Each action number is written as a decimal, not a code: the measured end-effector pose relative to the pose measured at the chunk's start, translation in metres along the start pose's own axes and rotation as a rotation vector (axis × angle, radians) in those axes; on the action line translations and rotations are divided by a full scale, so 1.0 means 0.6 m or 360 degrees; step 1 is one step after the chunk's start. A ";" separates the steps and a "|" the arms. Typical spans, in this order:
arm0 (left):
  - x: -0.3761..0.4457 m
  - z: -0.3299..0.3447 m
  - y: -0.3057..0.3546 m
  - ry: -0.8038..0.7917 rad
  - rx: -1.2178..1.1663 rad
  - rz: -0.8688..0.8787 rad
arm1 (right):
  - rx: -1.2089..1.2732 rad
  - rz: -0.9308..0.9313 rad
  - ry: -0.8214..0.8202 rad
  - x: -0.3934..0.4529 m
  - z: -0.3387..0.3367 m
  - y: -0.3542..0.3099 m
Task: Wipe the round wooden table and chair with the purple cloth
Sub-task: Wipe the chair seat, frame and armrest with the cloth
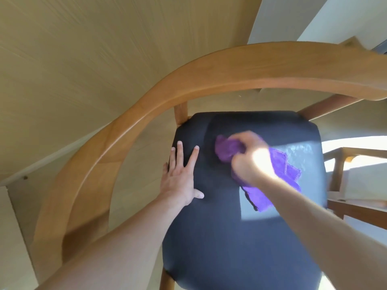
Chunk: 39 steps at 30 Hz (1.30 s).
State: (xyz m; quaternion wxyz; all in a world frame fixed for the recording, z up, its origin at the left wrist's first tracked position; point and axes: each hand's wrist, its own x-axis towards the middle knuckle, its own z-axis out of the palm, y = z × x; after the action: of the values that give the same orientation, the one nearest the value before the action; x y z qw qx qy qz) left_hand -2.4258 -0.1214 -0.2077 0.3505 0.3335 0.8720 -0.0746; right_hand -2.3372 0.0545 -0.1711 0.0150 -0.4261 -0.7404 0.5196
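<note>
A wooden chair with a curved backrest rail [209,74] and a dark padded seat [219,237] fills the view from above. My right hand [249,160] grips the bunched purple cloth [228,148] and holds it against the far middle of the seat; the cloth's loose end trails back under my wrist. My left hand [180,176] rests flat on the seat's left edge with its fingers spread. The round table is not in view.
Light wooden floor lies around the chair. At the right edge stands another piece of wooden furniture [356,204] in bright sunlight. A white wall [314,17] rises at the top right. A sunlit patch falls across the seat's right side.
</note>
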 end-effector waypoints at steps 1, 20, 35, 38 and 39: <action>0.000 0.002 -0.002 0.0008 -0.0007 0.0007 | 0.0133 0.0067 0.0275 0.023 -0.012 -0.011; 0.002 0.011 -0.004 0.0086 -0.0101 0.0061 | -0.0857 -0.0567 -0.0497 0.133 0.033 -0.046; 0.005 0.023 -0.010 0.0162 -0.0105 0.0044 | -0.1213 -0.0539 -0.0518 0.175 0.116 -0.092; 0.003 0.020 -0.007 0.0184 -0.0091 0.0031 | -0.1028 -0.0690 -0.0687 0.136 0.097 -0.069; 0.002 0.019 -0.006 0.0200 -0.0098 0.0022 | -0.0966 -0.0691 -0.0737 0.119 0.087 -0.060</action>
State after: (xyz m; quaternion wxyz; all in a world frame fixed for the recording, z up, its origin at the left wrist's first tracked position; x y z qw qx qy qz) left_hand -2.4222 -0.1275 -0.2170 0.3056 0.3327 0.8918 -0.0241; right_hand -2.4293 0.0578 -0.1968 -0.1683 -0.1181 -0.9157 0.3452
